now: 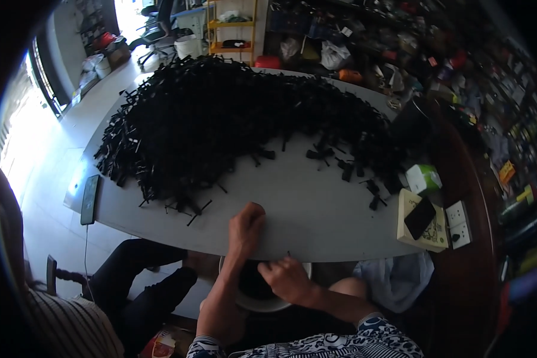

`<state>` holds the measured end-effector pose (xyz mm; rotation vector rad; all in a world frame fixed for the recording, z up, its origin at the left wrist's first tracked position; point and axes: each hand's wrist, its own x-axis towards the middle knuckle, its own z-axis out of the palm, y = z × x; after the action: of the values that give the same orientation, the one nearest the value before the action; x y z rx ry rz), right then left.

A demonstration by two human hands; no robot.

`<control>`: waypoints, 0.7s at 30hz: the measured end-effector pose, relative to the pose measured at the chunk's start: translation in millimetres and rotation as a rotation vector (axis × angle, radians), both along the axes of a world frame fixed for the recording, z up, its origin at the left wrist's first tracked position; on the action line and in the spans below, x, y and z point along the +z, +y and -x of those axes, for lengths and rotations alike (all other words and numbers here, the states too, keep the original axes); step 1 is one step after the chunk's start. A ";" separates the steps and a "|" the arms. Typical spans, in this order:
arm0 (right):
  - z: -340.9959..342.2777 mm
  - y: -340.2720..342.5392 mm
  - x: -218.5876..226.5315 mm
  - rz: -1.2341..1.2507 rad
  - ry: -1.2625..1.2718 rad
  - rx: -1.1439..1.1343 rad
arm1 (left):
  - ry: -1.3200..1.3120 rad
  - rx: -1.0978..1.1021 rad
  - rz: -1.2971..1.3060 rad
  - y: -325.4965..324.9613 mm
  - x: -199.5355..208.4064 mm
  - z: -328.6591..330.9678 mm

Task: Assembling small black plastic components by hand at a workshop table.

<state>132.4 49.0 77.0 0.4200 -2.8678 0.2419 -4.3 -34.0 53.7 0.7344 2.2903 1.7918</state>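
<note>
My left hand [247, 230] rests at the near edge of the grey table [268, 185], its fingers curled closed; whatever they hold is hidden. Just right of it and lower, my right hand [287, 280] is closed in a pinch over a white bucket [307, 271] with black contents. A tiny dark tip shows by the table edge above the right hand, too small to name. Beyond my hands lies a big heap of small black parts [203, 119], slim and stick-ended, spread across the table. A few loose black parts [346, 167] lie at its right front.
A phone [89, 200] with a cable lies at the left edge, beside a seated person in a striped top [71, 322]. To the right are a book [426, 235] with a dark phone [420, 218], a power socket [457, 224], a green-white pack [423, 179] and a plastic bag [397, 280].
</note>
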 end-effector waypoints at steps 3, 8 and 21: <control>19.1 39.6 23.3 0.159 0.161 -0.169 | 0.010 0.043 0.034 3.3 6.1 -1.1; 100.1 165.4 43.1 0.086 0.127 -0.705 | -0.002 0.022 0.016 14.0 9.5 -3.0; 100.8 128.5 -0.5 0.080 0.084 -0.394 | -0.041 0.022 0.039 6.7 8.2 -1.9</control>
<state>31.6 177.5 76.4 -0.1477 -2.7707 0.2583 -2.4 -27.3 62.0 0.6625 2.3088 1.7493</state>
